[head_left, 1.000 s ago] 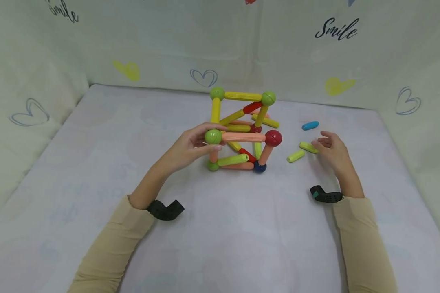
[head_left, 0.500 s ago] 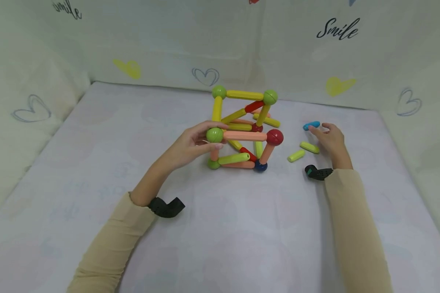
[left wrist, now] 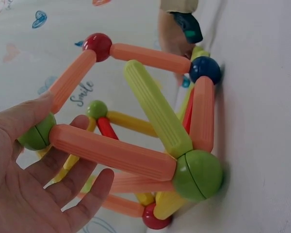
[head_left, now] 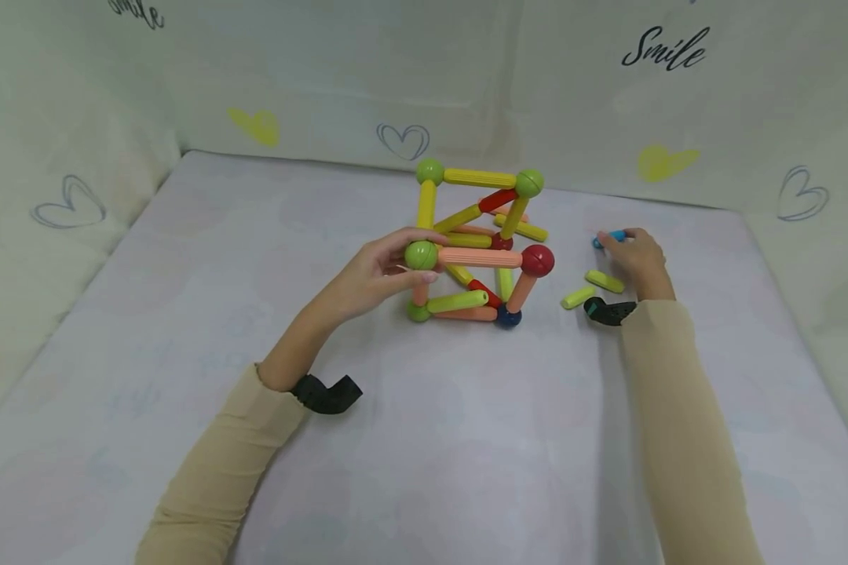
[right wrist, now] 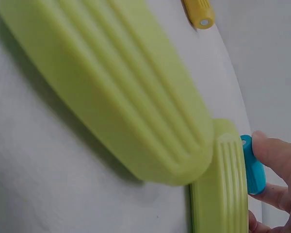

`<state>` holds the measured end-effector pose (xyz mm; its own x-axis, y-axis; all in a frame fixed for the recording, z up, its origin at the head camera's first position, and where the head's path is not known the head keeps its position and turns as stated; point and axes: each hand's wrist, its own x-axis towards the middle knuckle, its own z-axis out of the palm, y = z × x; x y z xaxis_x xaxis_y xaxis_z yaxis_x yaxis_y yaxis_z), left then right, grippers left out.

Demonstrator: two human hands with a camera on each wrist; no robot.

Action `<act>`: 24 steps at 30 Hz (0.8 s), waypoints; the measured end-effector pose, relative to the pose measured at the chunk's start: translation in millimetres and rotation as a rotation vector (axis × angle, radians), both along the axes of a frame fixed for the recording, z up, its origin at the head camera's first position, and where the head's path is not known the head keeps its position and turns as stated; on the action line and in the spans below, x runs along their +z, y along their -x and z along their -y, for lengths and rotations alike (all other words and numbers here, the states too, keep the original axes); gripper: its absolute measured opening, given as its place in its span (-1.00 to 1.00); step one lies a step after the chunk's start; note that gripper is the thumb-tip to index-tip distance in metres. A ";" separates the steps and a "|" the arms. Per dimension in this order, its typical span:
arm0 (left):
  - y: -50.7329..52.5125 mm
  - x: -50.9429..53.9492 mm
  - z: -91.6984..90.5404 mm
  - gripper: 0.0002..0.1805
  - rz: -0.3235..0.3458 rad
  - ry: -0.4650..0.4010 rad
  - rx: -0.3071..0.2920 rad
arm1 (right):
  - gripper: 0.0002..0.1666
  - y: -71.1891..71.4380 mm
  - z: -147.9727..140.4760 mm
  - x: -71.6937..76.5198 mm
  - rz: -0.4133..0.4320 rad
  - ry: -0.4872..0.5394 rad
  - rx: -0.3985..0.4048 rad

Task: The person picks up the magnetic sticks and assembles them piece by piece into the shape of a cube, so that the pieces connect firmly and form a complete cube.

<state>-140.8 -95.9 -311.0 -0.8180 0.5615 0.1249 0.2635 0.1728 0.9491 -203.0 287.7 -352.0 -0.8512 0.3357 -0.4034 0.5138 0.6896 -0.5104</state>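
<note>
A frame of magnetic rods and balls (head_left: pixel 480 259) stands mid-table, with pink, yellow, red and green rods joined at coloured balls. My left hand (head_left: pixel 378 276) holds its near upper-left green ball (head_left: pixel 421 255) between thumb and fingers. In the left wrist view, the thumb lies on that green ball (left wrist: pixel 38 135) and the fingers reach behind a pink rod (left wrist: pixel 114 151). One light-green rod (left wrist: pixel 157 107) slants up from the lower green ball. At the right, my right hand (head_left: pixel 641 257) pinches a short blue magnetic rod (right wrist: pixel 253 165) between thumb and fingers, close to the table.
Two loose light-green rods (head_left: pixel 604 282) lie in front of my right hand. Behind the frame, a loose yellow rod (head_left: pixel 530 229) and a pink one lie on the white-covered table (head_left: pixel 466 439). A patterned cloth (head_left: pixel 325 86) hangs along the back edge.
My right hand has moved away from the light-green rods, farther back to the blue rod, and now pinches it. The left hand keeps its hold on the frame.
</note>
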 end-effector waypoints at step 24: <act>-0.3 0.0 -0.6 -0.55 0.019 -0.011 0.008 | -0.36 -78.4 26.3 32.8 -0.471 0.193 0.077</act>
<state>-140.5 -95.3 -311.0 -0.8250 0.5533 0.1150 0.2438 0.1649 0.9557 -124.6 261.5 -319.2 -0.9748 0.2224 -0.0188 0.1492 0.5865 -0.7961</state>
